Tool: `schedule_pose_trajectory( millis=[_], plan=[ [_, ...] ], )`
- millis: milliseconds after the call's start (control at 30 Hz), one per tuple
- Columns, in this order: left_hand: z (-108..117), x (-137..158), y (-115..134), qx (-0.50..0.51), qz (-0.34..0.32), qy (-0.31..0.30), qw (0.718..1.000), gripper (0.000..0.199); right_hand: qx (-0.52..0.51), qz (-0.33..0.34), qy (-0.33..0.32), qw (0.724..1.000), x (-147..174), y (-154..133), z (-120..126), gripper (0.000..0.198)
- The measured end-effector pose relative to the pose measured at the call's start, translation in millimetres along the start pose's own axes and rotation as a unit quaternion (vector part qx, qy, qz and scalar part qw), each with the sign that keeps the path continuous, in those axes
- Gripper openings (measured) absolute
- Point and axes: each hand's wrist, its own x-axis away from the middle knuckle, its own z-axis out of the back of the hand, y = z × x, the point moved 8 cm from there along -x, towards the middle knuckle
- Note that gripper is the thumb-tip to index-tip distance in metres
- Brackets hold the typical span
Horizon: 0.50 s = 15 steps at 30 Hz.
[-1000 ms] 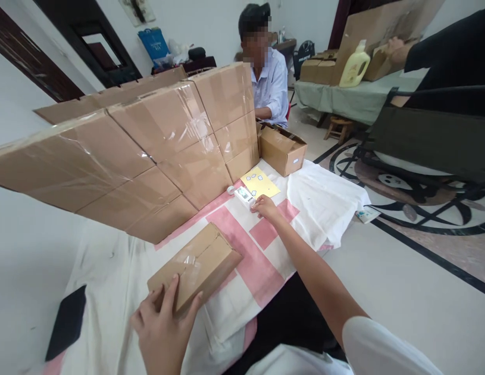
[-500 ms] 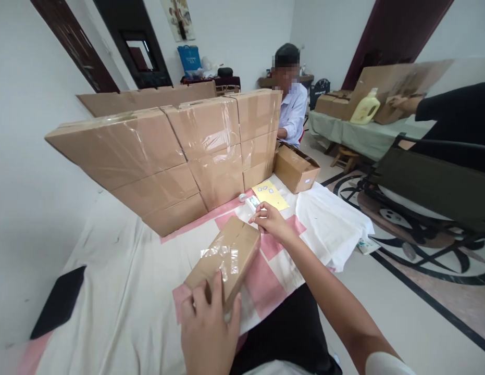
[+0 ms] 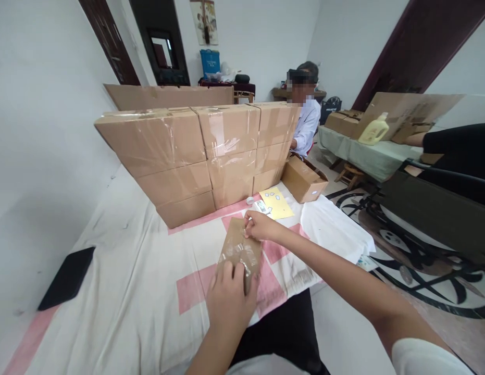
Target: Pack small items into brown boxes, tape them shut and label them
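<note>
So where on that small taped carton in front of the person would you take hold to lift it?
By its two short ends, coming from above. The small carton lies flat and long on the cloth, its taped top slick. The left hand rests on the near end and the right hand on the far end, so both ends look reachable.

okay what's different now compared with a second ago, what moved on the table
The small taped box swung from the left toward the middle of the cloth, the left hand still gripping its near end. The right hand left the small white item by the yellow sheet and came back onto the box's far end. The stacked cartons, open box and black phone stayed put.
</note>
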Motion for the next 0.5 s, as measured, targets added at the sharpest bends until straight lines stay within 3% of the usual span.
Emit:
schedule_pose_trajectory(
  millis=[267, 500],
  plan=[
    [1.6, 0.7, -0.7, 0.010, 0.008, 0.004, 1.000, 0.014, 0.103, -0.015, -0.020, 0.994, -11.3, -12.3, -10.0, 0.032],
    [-0.3, 1.5, -0.2, 0.006, 0.010, 0.003, 1.000, 0.015, 0.238, -0.027, -0.039, 0.970, -12.4, -27.3, -14.0, 0.023]
  ],
)
